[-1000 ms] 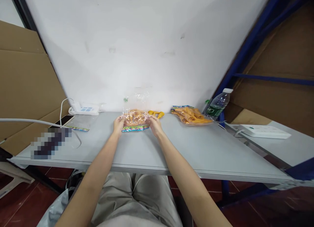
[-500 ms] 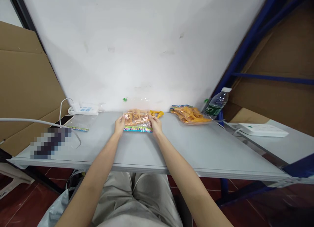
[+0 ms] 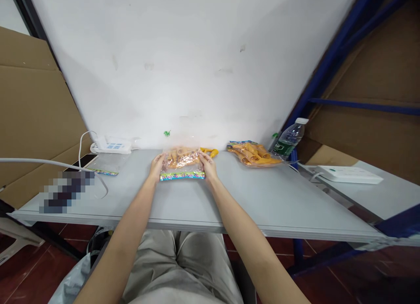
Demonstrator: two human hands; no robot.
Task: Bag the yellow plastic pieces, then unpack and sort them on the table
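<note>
The left hand [image 3: 157, 166] pinches the clear bag [image 3: 183, 167] at its nine o'clock edge, the right hand [image 3: 207, 164] at three. Pulling unevenly could tear the thin film; if the mouth is open, which I cannot tell, tilting could spill its orange pieces [image 3: 180, 157]. Right-hand knuckles could nudge the loose orange item [image 3: 211, 152] at two o'clock.

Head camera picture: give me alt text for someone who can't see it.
A person's left hand and right hand grip opposite sides of a clear plastic bag of orange pieces at a gray table. A second such bag lies to the right, beside a green-labeled bottle; a white power strip sits at the back left.
</note>
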